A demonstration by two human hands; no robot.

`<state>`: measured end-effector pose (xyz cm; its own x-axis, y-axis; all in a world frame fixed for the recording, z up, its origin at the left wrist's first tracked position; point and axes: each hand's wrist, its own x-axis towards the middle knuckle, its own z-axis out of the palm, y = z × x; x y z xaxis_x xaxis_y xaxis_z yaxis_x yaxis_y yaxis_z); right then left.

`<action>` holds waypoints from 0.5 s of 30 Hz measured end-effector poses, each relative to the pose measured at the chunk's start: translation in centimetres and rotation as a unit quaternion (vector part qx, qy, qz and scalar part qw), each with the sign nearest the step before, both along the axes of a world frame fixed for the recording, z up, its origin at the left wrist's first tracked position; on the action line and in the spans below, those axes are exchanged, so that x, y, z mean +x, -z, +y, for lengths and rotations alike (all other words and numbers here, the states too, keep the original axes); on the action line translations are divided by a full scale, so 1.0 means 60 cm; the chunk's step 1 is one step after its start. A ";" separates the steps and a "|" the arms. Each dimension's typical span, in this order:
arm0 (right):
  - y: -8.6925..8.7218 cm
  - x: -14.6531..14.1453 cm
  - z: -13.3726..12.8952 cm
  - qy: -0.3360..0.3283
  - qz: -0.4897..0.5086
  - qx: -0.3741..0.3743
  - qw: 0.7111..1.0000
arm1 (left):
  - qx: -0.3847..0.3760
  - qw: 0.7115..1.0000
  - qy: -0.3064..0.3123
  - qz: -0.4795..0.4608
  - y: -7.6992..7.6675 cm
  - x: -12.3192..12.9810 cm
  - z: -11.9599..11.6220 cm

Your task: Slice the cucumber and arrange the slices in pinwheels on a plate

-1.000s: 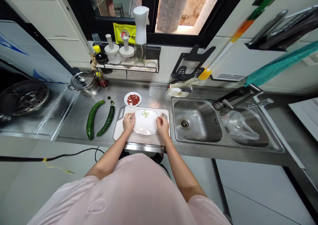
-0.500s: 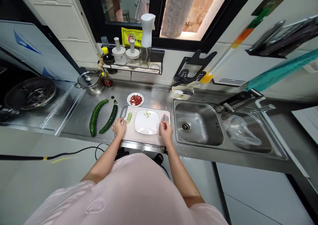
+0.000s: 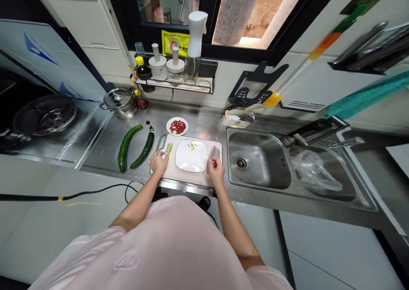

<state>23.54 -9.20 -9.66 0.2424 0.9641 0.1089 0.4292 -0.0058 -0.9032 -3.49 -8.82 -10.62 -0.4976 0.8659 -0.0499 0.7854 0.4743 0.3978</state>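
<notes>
My left hand (image 3: 159,163) is at the left side of the white cutting board (image 3: 172,176), fingers partly spread, its fingertips at the lower end of a row of cucumber slices (image 3: 168,148). My right hand (image 3: 217,169) is closed in a pinch by the right edge of a white plate (image 3: 191,162); what its fingers hold is hidden. A knife blade (image 3: 215,152) shows on the board just beyond that hand. Several green slices (image 3: 192,144) lie in a curved pattern at the plate's far edge.
Left of the board lie a whole cucumber (image 3: 127,148) and a cut one (image 3: 142,150). Behind it stands a plate of chopped red pieces (image 3: 177,126). A double sink (image 3: 258,160) is at right, a steel pot (image 3: 119,103) and wok (image 3: 44,114) at left.
My left hand has moved right, from the board's edge to the cucumber slices. My right hand stays closed beside the plate. The view has shifted slightly.
</notes>
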 end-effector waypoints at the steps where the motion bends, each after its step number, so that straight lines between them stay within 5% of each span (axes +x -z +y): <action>1: 0.001 0.001 -0.001 0.001 -0.001 -0.001 1.000 | 0.001 1.000 0.000 0.000 0.002 0.000 0.000; 15: 0.016 0.016 -0.011 0.001 -0.008 -0.007 1.000 | 0.040 0.999 -0.020 -0.028 0.011 0.004 -0.001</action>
